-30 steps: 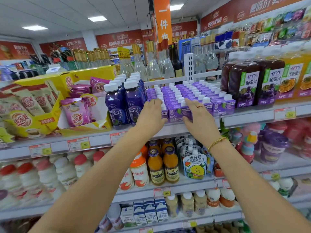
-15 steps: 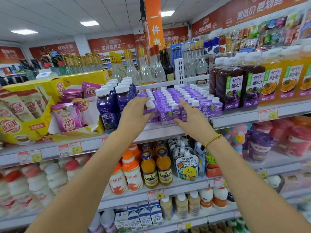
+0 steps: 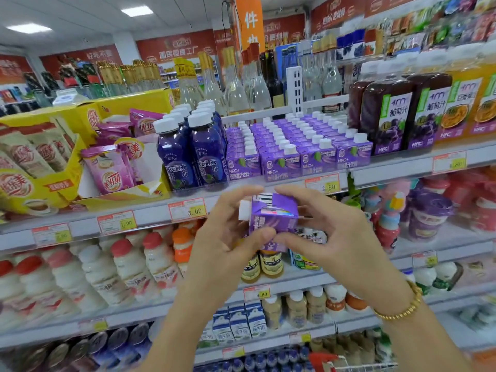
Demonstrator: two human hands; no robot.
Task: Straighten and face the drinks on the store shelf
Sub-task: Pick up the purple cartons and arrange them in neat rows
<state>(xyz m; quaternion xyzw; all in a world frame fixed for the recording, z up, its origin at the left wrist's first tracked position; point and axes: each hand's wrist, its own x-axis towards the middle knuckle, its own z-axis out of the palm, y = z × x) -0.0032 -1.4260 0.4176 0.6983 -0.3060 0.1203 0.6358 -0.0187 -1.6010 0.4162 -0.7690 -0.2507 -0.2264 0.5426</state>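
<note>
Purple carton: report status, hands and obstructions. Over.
Gripping purple carton: left hand, right hand. Carton off shelf, tipped sideways, cap pointing left. Nothing between it and the carton rows.

Bright, even light from ceiling panels (image 3: 137,10); frame edges bow and seem motion-blurred

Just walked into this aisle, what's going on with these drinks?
A person's left hand and right hand together grip one small purple juice carton in front of the shelf, tipped with its white cap to the left. The other purple cartons stand in rows on the shelf, between blue bottles and dark grape juice bottles.
</note>
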